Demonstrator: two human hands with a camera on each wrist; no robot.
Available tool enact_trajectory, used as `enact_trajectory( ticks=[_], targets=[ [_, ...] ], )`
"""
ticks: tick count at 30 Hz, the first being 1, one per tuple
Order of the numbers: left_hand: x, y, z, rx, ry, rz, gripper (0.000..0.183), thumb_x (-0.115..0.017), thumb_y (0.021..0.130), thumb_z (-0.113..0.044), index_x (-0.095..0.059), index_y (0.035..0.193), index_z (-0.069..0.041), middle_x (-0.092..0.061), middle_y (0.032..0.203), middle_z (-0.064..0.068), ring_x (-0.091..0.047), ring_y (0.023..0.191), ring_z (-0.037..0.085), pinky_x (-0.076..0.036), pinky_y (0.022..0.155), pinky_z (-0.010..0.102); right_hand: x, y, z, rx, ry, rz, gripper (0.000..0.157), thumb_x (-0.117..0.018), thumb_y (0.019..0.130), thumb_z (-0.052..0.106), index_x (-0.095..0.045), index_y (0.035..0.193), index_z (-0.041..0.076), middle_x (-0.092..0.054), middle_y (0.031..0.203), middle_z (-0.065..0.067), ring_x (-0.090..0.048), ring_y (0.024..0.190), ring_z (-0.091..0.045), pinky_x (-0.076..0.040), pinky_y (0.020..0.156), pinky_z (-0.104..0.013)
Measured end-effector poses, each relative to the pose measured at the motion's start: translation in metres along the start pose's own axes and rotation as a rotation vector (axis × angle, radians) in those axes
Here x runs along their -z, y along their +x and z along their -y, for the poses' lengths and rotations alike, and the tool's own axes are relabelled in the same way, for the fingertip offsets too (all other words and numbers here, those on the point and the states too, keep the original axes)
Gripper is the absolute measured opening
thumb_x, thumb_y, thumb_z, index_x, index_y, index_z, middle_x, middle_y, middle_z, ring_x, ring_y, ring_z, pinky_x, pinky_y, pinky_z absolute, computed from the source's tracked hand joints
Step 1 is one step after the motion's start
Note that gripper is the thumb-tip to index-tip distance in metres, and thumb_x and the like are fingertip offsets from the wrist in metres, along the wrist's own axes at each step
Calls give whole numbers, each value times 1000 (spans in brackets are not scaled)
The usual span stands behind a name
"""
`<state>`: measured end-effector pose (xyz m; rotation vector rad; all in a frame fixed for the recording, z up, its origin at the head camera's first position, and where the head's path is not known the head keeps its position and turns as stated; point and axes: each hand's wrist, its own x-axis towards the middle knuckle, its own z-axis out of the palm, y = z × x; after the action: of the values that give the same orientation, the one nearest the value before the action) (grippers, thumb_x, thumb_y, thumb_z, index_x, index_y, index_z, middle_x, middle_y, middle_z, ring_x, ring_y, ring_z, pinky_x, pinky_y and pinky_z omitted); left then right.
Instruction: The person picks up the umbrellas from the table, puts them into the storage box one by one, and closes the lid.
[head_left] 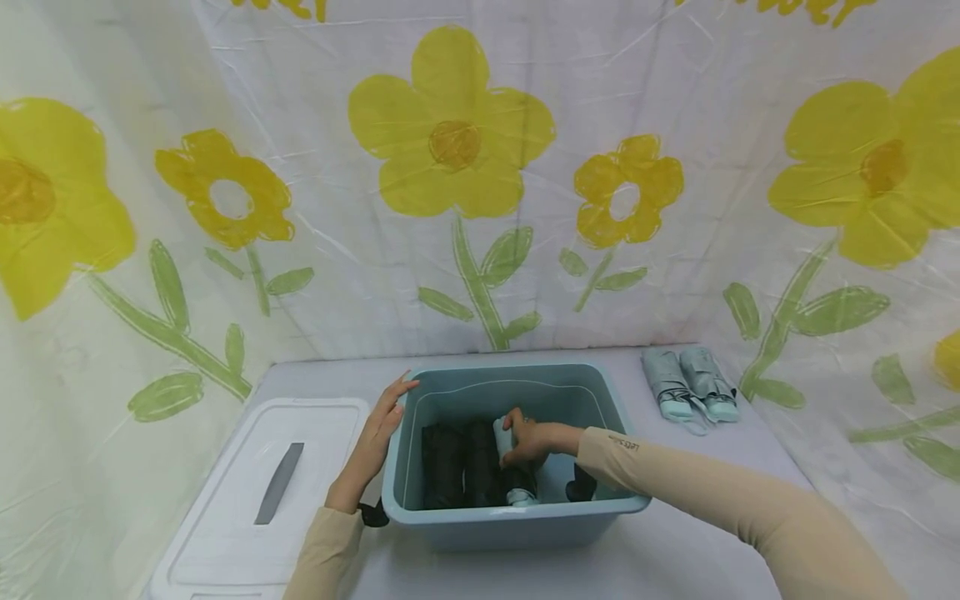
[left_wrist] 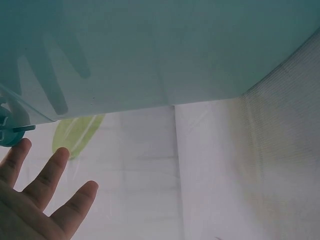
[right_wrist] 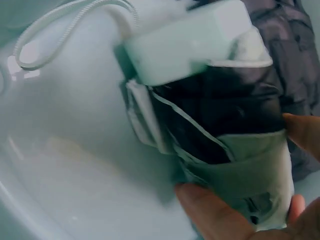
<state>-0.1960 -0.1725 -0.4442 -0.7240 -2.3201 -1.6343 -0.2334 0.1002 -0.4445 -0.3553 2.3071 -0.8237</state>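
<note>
A blue-green plastic tub [head_left: 517, 517] stands on the table. Inside it my right hand [head_left: 536, 439] grips a folded compact umbrella [right_wrist: 235, 115], pale blue-green outside with dark lining, its pale handle [right_wrist: 190, 42] pointing away from my fingers in the right wrist view. Two black folded umbrellas [head_left: 444, 467] lie beside it on the left of the tub. My left hand [head_left: 371, 442] rests against the tub's left rim, its fingers stretched out; in the left wrist view, its spread fingers [left_wrist: 77, 205] show below the tub's wall [left_wrist: 165, 55].
On the left lies a white lid [head_left: 217, 500] with a grey handle. Two more pale blue folded umbrellas [head_left: 667, 383] lie side by side at the back right. A curtain [head_left: 322, 250] with yellow flowers hangs behind the table. Black latches stick out near the tub's sides.
</note>
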Motion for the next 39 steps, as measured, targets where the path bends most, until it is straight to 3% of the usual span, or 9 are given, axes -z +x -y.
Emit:
enact_trajectory(
  ticks=[7, 19, 23, 26, 34, 39],
  targets=[
    [0, 0, 1, 8, -6, 3, 41, -29, 98, -3, -39, 138, -1, -21, 151, 20, -16, 139, 38, -17, 101, 68, 6, 3, 1, -45, 82, 78, 51, -68, 84, 13, -27, 114, 11, -39, 84, -7, -42, 70, -20, -39, 58, -31],
    [2, 0, 1, -18, 5, 14, 40, -29, 97, -2, -38, 136, 2, -21, 149, 24, -15, 138, 43, -16, 100, 69, 13, 1, 5, -58, 80, 140, 47, -64, 87, 12, -27, 115, 12, -33, 78, -4, -27, 54, -14, -30, 53, -29],
    [1, 0, 1, -22, 8, 12, 40, -29, 97, -1, -39, 136, 3, -21, 149, 25, -16, 137, 43, -16, 100, 70, 16, 0, 6, -69, 16, 156, 47, -64, 88, 17, -28, 118, 14, -41, 97, -10, -46, 67, -19, -47, 63, -37],
    [1, 0, 1, -18, 9, 8, 41, -29, 97, -2, -39, 136, 2, -21, 149, 25, -16, 138, 42, -15, 101, 69, 18, -1, 4, -81, -25, 158, 49, -64, 87, 20, -28, 120, 16, -44, 112, -15, -58, 86, -30, -50, 77, -50],
    [2, 0, -2, -39, 27, 20, 40, -29, 97, -1, -38, 136, 4, -22, 147, 28, -16, 137, 45, -15, 100, 70, 25, -7, 6, -75, -7, 161, 50, -63, 88, 19, -28, 123, 16, -49, 113, -22, -60, 92, -42, -48, 81, -57],
    [2, 0, -2, -46, 31, 19, 40, -29, 97, -1, -38, 136, 5, -22, 148, 28, -16, 136, 46, -15, 100, 70, 34, -16, 12, -64, -8, 173, 50, -60, 90, 20, -27, 127, 15, -39, 129, -25, -58, 99, -45, -47, 82, -58]
  ],
)
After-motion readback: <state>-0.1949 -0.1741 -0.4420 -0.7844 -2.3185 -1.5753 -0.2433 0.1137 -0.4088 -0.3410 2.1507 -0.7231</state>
